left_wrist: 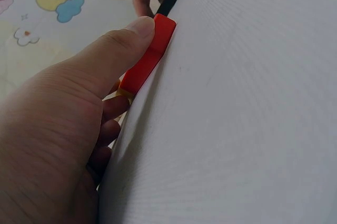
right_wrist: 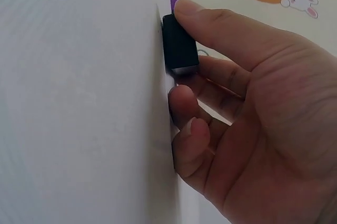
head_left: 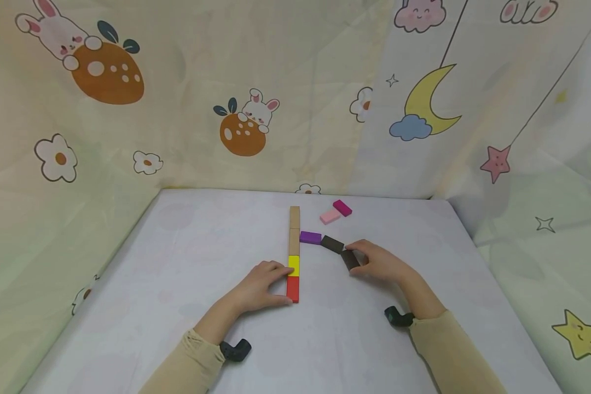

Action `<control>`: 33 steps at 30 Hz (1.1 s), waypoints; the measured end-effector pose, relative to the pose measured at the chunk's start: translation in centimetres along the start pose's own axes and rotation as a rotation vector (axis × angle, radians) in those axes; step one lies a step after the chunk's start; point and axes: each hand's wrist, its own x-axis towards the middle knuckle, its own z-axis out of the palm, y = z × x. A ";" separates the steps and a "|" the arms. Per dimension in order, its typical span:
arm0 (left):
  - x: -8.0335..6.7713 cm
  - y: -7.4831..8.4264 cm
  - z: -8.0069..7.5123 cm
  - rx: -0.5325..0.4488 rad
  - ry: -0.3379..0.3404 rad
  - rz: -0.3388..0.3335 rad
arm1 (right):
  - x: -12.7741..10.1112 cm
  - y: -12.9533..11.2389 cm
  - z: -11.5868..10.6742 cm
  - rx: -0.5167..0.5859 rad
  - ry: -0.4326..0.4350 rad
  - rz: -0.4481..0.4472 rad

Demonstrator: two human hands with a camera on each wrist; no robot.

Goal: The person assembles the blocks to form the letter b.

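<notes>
A straight column of blocks runs away from me in the head view: a red block [head_left: 293,290] nearest, a yellow block [head_left: 295,265], then two tan blocks [head_left: 294,241]. My left hand [head_left: 260,287] lies along its left side, thumb touching the red block [left_wrist: 150,56] and a fingertip touching the yellow one. Off the column's right side, a purple block [head_left: 311,237] leads to a black block [head_left: 332,244] set at a slant. A second black block [head_left: 350,261] is pinched at its ends by the thumb and fingers of my right hand [head_left: 380,262], touching or nearly touching the first.
A pink block [head_left: 330,216] and a magenta block [head_left: 342,208] lie close together toward the back of the white table [head_left: 216,230]. A patterned cloth [head_left: 187,131] with cartoon prints hangs around the table's back and sides. Dark wrist cameras [head_left: 236,351] sit at both cuffs.
</notes>
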 end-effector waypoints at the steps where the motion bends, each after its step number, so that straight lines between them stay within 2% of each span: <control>1: 0.0 0.0 0.0 0.001 0.000 0.001 | 0.0 -0.1 0.0 -0.007 0.001 0.001; 16: 0.0 0.1 -0.1 0.002 -0.001 -0.003 | -0.2 -0.4 0.4 -0.023 0.040 0.012; 33: -0.1 0.1 0.0 -0.001 0.001 -0.004 | -0.1 0.2 0.4 0.005 0.030 0.012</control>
